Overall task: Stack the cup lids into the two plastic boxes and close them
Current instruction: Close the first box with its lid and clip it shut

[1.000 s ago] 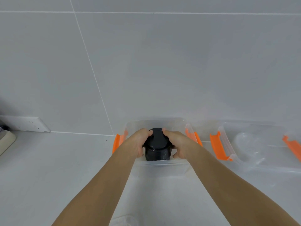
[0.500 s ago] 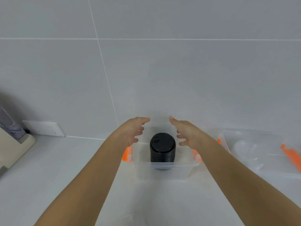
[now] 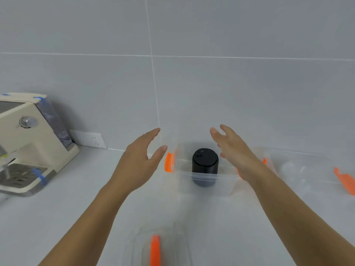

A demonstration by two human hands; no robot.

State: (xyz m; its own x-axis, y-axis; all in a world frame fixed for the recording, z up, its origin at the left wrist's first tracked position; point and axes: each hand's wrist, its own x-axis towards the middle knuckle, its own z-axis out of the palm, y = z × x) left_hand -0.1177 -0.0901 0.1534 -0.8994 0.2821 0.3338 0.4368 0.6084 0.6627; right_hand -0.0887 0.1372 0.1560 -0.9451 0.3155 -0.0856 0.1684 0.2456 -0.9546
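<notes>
A tall stack of black cup lids (image 3: 205, 166) stands upright inside a clear plastic box (image 3: 205, 182) with orange clips (image 3: 168, 162) on its sides. My left hand (image 3: 138, 160) hovers open to the left of the box, fingers spread, holding nothing. My right hand (image 3: 235, 150) hovers open above the box's right side, also holding nothing. A second clear box (image 3: 307, 169) with an orange clip (image 3: 345, 179) sits at the right; clear lids seem to lie in it. A clear box lid (image 3: 155, 248) with an orange clip lies at the bottom edge.
A cream coffee machine (image 3: 28, 143) stands at the left on the white counter (image 3: 57, 217). A wall socket (image 3: 88, 139) sits low on the grey tiled wall behind.
Both hands let go of the black lid stack, rose and spread apart. The view shifted, bringing the coffee machine and the near box lid into sight.
</notes>
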